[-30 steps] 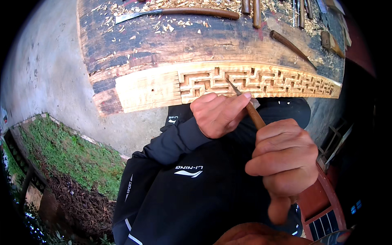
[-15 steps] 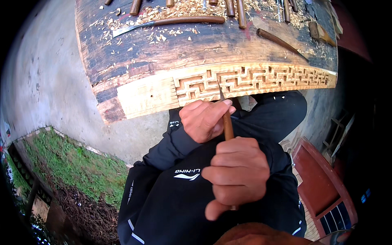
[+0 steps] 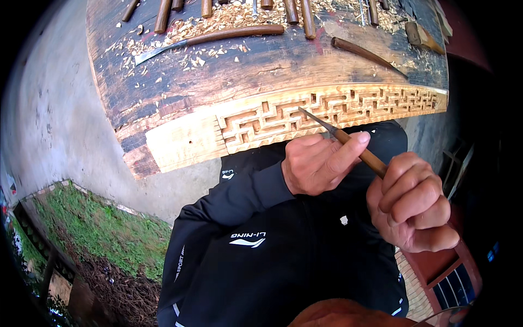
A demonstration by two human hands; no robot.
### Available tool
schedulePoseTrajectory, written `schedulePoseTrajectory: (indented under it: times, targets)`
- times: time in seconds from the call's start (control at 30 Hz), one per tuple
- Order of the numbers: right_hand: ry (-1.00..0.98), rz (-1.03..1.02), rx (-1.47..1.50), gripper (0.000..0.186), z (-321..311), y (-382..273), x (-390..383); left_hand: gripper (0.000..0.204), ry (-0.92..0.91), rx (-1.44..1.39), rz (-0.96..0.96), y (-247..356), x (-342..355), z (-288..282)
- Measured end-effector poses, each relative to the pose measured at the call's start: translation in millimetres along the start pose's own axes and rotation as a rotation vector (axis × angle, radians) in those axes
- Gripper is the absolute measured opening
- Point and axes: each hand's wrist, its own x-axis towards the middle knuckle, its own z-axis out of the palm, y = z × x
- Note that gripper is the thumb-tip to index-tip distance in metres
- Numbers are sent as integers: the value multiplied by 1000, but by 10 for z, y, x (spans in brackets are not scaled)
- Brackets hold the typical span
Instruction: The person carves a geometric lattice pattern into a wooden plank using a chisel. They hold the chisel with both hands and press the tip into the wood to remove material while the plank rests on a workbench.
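Holding a slim chisel (image 3: 342, 137) two-handed.
Head view: left hand (image 3: 321, 166) closed on it near the blade (image 3: 316, 117), likely guiding; right hand (image 3: 411, 201) curled around the handle's (image 3: 375, 163) rear, likely for power; tip over the carved board (image 3: 272, 121) along the bench's (image 3: 234, 73) edge.

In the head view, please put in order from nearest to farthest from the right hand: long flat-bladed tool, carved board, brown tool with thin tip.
From the right hand:
1. Carved board: along the bench's near edge.
2. Brown tool with thin tip: beyond the board, toward the right.
3. Long flat-bladed tool: farther left on the bench.
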Motion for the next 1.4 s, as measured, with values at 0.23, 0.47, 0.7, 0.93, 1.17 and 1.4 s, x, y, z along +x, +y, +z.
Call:
schedulePoseTrajectory:
  times: [0.23,0.47,0.7,0.93,1.17,1.4]
  targets:
    - [-85,92,13,64,-166,136,107,95,-33,64,-26,-137,-6,49]
    - [-56,176,126,65,-364,321,248,85,-28,57,-122,-138,122,104]
    - [-104,335,309,64,-687,427,410,80,6,81,-158,-167,225,187]
    - [-54,363,606,60,-995,685,361,76,-42,113,-197,-190,246,256]
    - [124,424,663,56,-1110,769,202,74,-98,146,-266,-177,239,270]
    - [253,488,723,52,-1112,850,66,73,-53,148,-324,-185,174,309]
